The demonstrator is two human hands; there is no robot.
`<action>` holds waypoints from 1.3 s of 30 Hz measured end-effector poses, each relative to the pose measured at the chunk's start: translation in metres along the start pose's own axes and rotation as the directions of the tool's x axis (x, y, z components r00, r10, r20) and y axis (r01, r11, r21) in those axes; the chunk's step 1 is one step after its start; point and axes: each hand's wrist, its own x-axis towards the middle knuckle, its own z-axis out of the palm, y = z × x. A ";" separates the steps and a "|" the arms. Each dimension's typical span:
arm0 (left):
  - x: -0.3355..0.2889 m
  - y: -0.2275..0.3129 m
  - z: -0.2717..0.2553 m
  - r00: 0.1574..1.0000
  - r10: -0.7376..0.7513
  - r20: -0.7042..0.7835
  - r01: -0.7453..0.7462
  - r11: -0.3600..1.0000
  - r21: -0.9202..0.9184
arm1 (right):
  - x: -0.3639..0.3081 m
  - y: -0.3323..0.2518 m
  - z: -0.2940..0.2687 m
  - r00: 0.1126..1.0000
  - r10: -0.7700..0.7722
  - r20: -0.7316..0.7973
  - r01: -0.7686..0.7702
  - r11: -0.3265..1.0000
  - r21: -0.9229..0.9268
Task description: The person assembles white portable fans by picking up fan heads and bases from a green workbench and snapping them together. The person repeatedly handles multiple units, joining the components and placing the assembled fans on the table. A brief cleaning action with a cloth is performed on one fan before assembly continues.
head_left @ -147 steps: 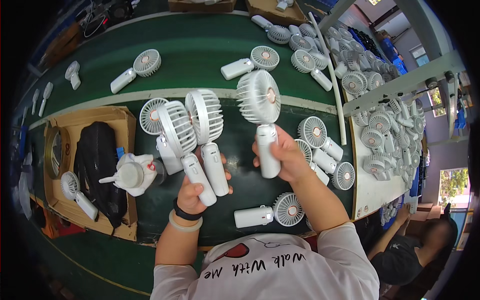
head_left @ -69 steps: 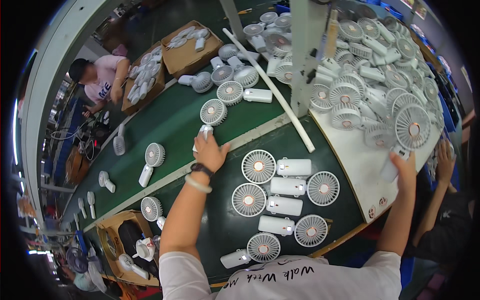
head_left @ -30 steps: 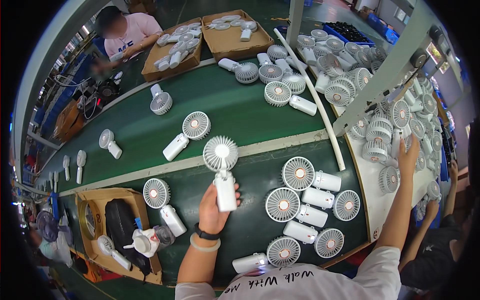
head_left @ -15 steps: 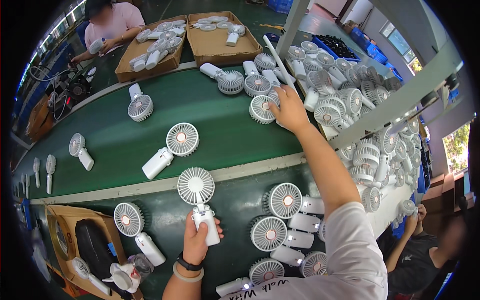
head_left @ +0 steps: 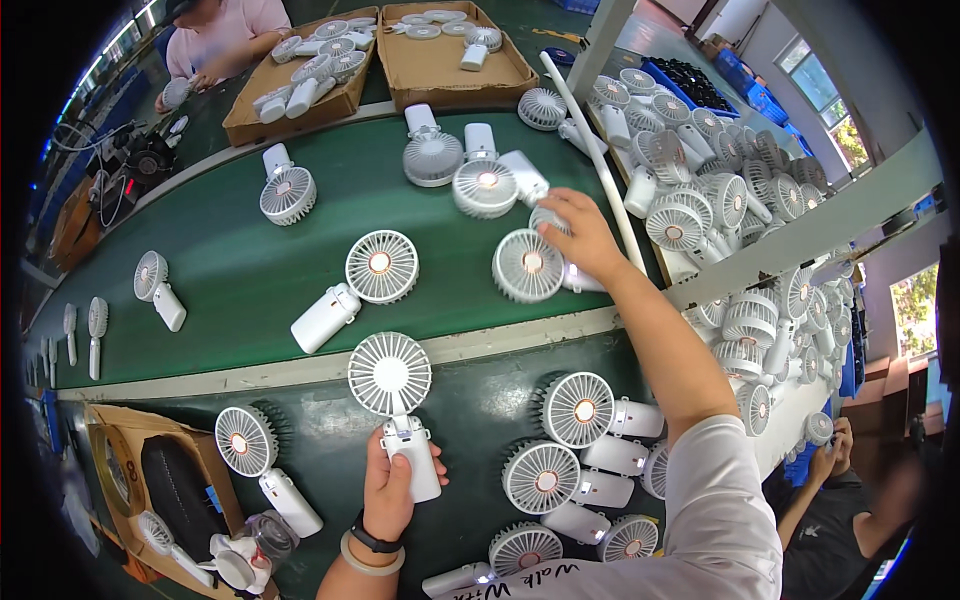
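Observation:
My left hand (head_left: 393, 485) is closed round the white handle of a handheld fan (head_left: 390, 372), whose round grille stands upright above my fingers near the belt's front edge. My right hand (head_left: 583, 235) reaches across the green belt, fingers curled over the head of another handheld fan (head_left: 549, 218), partly hidden under them. Just below these fingers lies a blurred fan (head_left: 528, 265). Two more white fans, one with an orange centre (head_left: 485, 187) and one plain (head_left: 432, 157), rest beyond to the left. One fan (head_left: 382, 267) lies on the belt ahead of my left hand.
Several fans (head_left: 541, 477) lie on the dark bench at my right. A big pile of fans (head_left: 700, 200) fills the area beyond a white rail (head_left: 600, 160). Cardboard trays (head_left: 455, 80) stand across the belt, by a seated person (head_left: 225, 40). Another person (head_left: 840, 500) works at right.
My right hand has drawn slightly toward me, and the fans by it have shifted nearer and apart. My left hand still holds its fan at about the same place.

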 end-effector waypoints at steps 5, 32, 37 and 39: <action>-0.005 0.006 -0.004 0.999 -0.047 0.010 0.047 0.999 -0.026 | 0.054 0.014 -0.007 0.933 0.349 0.084 -0.324 0.718 0.615; -0.006 0.012 -0.001 1.000 0.003 0.017 0.002 0.955 -0.295 | 0.075 0.063 -0.018 0.966 0.134 -0.223 -0.205 0.920 -0.335; -0.011 -0.003 -0.009 0.999 -0.048 0.011 0.049 0.990 -0.131 | 0.028 -0.014 -0.063 0.894 0.386 0.230 -0.381 0.922 -0.066; -0.010 -0.003 -0.005 1.000 0.006 -0.016 -0.008 0.988 -0.157 | -0.002 -0.036 -0.073 0.869 0.340 0.360 -0.313 0.940 -0.133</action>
